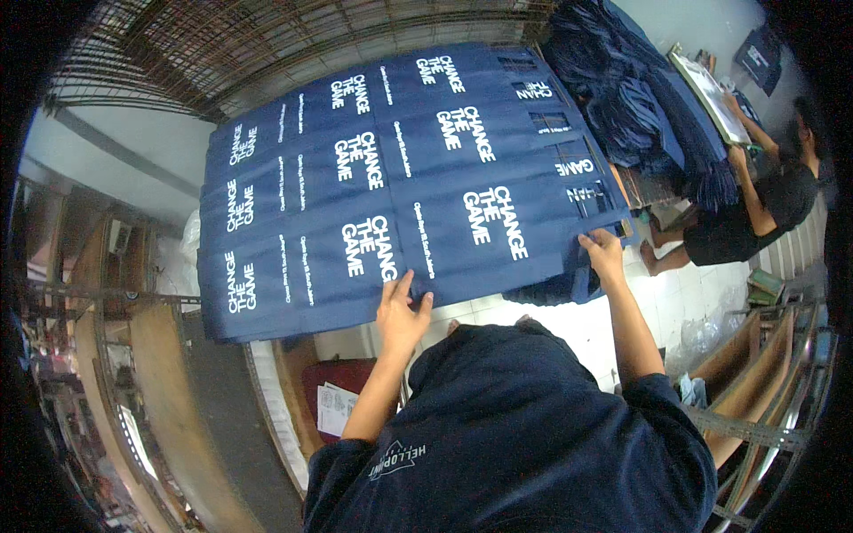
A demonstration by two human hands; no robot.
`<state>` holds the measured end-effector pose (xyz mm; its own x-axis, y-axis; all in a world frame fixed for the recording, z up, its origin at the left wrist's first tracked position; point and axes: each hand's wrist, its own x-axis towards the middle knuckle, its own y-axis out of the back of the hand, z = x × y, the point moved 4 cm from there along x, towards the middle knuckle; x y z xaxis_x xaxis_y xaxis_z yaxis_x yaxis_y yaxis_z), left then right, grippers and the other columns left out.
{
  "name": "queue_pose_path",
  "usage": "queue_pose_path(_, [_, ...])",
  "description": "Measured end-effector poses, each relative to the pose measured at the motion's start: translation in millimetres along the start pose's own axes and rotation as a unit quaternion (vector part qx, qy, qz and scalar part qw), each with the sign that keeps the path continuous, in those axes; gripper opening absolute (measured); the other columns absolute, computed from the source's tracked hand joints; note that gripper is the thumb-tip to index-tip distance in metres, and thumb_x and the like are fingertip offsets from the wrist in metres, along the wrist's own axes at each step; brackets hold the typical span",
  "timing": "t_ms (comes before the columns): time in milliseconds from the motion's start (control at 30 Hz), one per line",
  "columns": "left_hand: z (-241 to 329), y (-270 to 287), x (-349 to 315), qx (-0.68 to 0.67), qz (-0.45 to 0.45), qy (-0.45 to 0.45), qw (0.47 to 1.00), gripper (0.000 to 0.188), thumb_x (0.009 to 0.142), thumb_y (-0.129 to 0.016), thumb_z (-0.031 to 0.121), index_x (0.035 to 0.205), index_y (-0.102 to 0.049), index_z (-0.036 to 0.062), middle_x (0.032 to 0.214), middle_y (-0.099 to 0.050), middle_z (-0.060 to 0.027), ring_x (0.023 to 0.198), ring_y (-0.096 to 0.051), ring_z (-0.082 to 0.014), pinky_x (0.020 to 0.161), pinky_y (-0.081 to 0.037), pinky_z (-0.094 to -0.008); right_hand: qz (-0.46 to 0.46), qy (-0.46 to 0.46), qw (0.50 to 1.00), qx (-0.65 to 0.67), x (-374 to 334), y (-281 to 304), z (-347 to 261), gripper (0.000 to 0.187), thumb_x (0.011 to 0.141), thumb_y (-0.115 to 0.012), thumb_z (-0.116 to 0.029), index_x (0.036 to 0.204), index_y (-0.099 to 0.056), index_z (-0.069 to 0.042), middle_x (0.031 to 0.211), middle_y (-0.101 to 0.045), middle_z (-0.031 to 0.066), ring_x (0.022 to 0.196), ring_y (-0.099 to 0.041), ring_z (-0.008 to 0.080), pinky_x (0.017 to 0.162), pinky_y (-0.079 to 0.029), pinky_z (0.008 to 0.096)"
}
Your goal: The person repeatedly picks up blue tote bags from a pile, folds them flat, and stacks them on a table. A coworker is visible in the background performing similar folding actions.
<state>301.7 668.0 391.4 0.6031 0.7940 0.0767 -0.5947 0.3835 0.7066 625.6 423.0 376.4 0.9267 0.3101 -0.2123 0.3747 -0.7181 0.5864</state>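
Navy fabric panels (333,284) with white printed lettering lie in overlapping rows across a wide rack or table before me. My left hand (402,313) rests at the near edge of the panels, its fingers apart and its fingertips on the cloth. At the near right corner, my right hand (606,255) is closed, with thumb and fingers pinching the edge of a navy panel. Whether that pinch takes in one layer or several is hidden. Slotted gaps between the panel ends show along the right side.
A large heap of navy cloth (622,98) is piled at the far right. Beyond it, a co-worker (755,204) holds a framed board (711,93). Wire racks (293,44) stand at the back. Wooden boards (169,417) flank me on the left, and a metal-framed shelf (746,382) on the right.
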Motion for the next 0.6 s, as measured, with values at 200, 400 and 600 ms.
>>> queue_pose_path(200, [8, 15, -2, 0.072, 0.052, 0.007, 0.996, 0.051, 0.073, -0.07, 0.026, 0.118, -0.057, 0.0083, 0.094, -0.055, -0.0069, 0.068, -0.054, -0.0195, 0.065, -0.047, -0.0321, 0.098, 0.069, 0.992, 0.043, 12, 30, 8, 0.031, 0.076, -0.071, -0.024, 0.091, -0.064, 0.002, 0.073, -0.063, 0.0094, 0.069, -0.058, 0.0154, 0.064, -0.045, 0.0301])
queue_pose_path(400, [27, 24, -24, 0.066, 0.119, 0.041, 0.99, 0.047, 0.072, -0.071, 0.022, 0.114, -0.058, 0.0059, 0.093, -0.054, -0.0094, 0.073, -0.055, -0.0231, 0.063, -0.046, -0.0331, 0.174, 0.09, 0.967, 0.165, 45, 76, 24, 0.021, 0.081, -0.067, -0.015, 0.093, -0.059, 0.0, 0.073, -0.056, 0.0021, 0.062, -0.049, 0.0082, 0.056, -0.04, 0.0227])
queue_pose_path(600, [89, -16, -48, 0.034, 0.18, 0.012, 0.983, 0.039, 0.073, -0.071, 0.015, 0.109, -0.06, 0.0042, 0.077, -0.044, -0.0038, 0.061, -0.038, -0.0148, 0.055, -0.034, -0.0278, 0.177, 0.144, 0.948, 0.221, 112, 129, 51, 0.018, 0.083, -0.066, -0.017, 0.093, -0.06, -0.003, 0.073, -0.054, -0.0007, 0.062, -0.047, 0.0057, 0.054, -0.037, 0.021])
